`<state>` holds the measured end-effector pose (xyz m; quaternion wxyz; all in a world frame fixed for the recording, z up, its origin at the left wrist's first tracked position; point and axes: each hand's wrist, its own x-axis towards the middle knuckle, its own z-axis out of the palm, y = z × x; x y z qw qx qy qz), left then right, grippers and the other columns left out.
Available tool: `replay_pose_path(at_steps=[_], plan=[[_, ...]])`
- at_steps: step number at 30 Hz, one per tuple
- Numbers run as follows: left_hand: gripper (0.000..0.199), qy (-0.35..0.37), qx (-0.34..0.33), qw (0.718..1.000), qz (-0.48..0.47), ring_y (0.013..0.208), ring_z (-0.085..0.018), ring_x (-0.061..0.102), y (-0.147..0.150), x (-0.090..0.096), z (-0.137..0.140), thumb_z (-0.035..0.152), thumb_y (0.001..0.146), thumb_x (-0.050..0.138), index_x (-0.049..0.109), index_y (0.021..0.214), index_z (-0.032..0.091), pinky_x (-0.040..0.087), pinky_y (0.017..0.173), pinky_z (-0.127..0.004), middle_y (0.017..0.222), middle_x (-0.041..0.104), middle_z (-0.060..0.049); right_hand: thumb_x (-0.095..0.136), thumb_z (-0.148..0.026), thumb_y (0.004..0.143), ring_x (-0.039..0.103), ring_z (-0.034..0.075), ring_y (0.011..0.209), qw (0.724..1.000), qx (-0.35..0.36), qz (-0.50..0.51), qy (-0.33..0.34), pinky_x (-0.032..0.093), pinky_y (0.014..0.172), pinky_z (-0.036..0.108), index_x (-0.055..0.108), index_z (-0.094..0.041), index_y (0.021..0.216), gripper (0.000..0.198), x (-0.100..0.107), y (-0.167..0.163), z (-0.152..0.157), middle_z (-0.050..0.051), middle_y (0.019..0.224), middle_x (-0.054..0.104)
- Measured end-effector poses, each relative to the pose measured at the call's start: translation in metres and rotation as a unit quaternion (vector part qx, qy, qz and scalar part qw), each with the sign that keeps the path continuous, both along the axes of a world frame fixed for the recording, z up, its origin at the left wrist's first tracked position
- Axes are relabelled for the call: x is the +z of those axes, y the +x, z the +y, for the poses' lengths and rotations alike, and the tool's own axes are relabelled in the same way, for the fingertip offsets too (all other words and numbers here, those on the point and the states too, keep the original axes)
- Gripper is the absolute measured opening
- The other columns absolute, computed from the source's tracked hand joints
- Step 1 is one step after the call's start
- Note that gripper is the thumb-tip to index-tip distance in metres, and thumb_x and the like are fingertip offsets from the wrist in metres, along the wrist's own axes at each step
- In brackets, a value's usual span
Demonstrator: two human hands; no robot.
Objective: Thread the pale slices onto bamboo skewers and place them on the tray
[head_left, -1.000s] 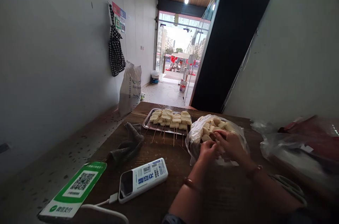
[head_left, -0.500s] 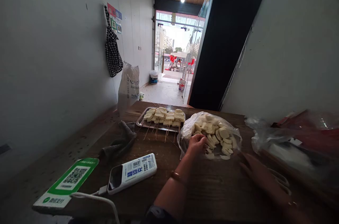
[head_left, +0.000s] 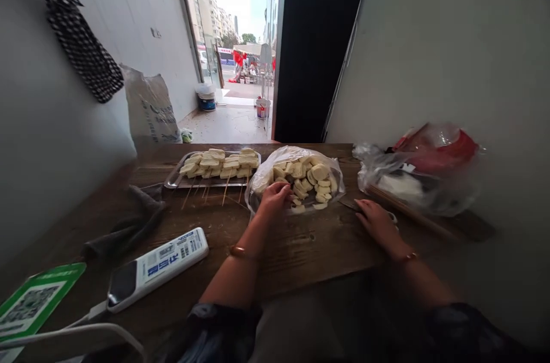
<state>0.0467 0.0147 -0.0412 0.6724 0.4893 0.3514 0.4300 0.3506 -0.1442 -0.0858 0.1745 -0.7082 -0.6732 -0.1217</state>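
Note:
My left hand (head_left: 275, 201) is at the near left edge of a clear plastic bag (head_left: 281, 154) full of pale, thick-cut slices (head_left: 318, 172). Its fingers are bent together at the slices; what they pinch, if anything, is hidden. My right hand (head_left: 378, 223) lies over a pair of scissors (head_left: 393, 217) on the table, fingers stretched forward and slightly apart. The dark blade shows in front of the fingertips, and part of the pale handle beside the hand. Left of the bag, a metal tray (head_left: 172, 178) bears similar slices on thin wooden skewers (head_left: 227, 188).
On the wooden table (head_left: 296, 254) are a grey cloth (head_left: 129, 225), a white device with a cable (head_left: 165, 263) and a green QR-code sign (head_left: 40, 300). At right, a clear bag with red packaging (head_left: 447, 151) sits by a bundle of sticks (head_left: 412, 211). A white sack (head_left: 152, 108) stands beyond.
The view has turned right and down, so everything sits further left. My right hand, blurred before, now shows sharply over the scissors. My left hand stays at the bag of slices.

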Motion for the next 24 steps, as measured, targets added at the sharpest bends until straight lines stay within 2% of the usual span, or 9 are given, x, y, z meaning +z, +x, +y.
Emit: replay_pose_path(at_steps=[7, 12, 16, 19, 24], plan=[[0.042, 0.028, -0.009, 0.999, 0.036, 0.06, -0.014, 0.063, -0.003, 0.003, 0.004, 0.044, 0.064, 0.078, 0.065, 0.09, 0.014, 0.051, 0.056, -0.025, 0.075, 0.07, -0.004, 0.046, -0.024, 0.094, 0.062, 0.024, 0.106, 0.999, -0.033, 0.0, 0.003, 0.048, 0.092, 0.037, 0.068, -0.019, 0.119, 0.033, -0.003, 0.017, -0.016, 0.012, 0.116, 0.068], [0.048, 0.036, -0.018, 0.999, 0.029, 0.061, -0.014, 0.063, -0.003, 0.002, 0.005, 0.048, 0.062, 0.079, 0.064, 0.092, 0.014, 0.052, 0.058, -0.026, 0.076, 0.07, -0.004, 0.046, -0.025, 0.095, 0.062, 0.023, 0.103, 0.998, -0.061, -0.006, 0.01, 0.049, 0.09, 0.035, 0.069, -0.022, 0.117, 0.032, -0.004, 0.026, -0.016, 0.01, 0.114, 0.069], [0.05, 0.035, -0.019, 0.999, 0.034, 0.06, -0.014, 0.062, -0.003, 0.003, 0.004, 0.049, 0.06, 0.08, 0.064, 0.091, 0.014, 0.051, 0.057, -0.026, 0.075, 0.069, -0.004, 0.046, -0.023, 0.094, 0.062, 0.026, 0.103, 0.996, -0.09, -0.009, 0.026, 0.048, 0.088, 0.037, 0.07, -0.019, 0.114, 0.032, -0.001, 0.035, -0.013, 0.011, 0.112, 0.07], [0.05, 0.029, -0.012, 0.998, 0.047, 0.059, -0.015, 0.062, -0.005, 0.005, 0.0, 0.049, 0.059, 0.08, 0.064, 0.09, 0.013, 0.05, 0.054, -0.026, 0.075, 0.069, -0.004, 0.043, -0.024, 0.094, 0.063, 0.026, 0.103, 0.995, -0.084, -0.007, 0.047, 0.048, 0.091, 0.038, 0.069, -0.017, 0.113, 0.033, 0.005, 0.043, -0.008, 0.012, 0.111, 0.07], [0.041, 0.049, 0.009, 0.998, 0.025, 0.058, -0.013, 0.062, -0.006, 0.002, -0.001, 0.046, 0.064, 0.077, 0.065, 0.088, 0.015, 0.048, 0.053, -0.024, 0.073, 0.069, -0.003, 0.036, -0.028, 0.094, 0.062, 0.03, 0.106, 0.992, -0.098, -0.017, 0.081, 0.047, 0.095, 0.043, 0.064, -0.009, 0.119, 0.042, 0.009, 0.071, 0.001, 0.018, 0.116, 0.068]])
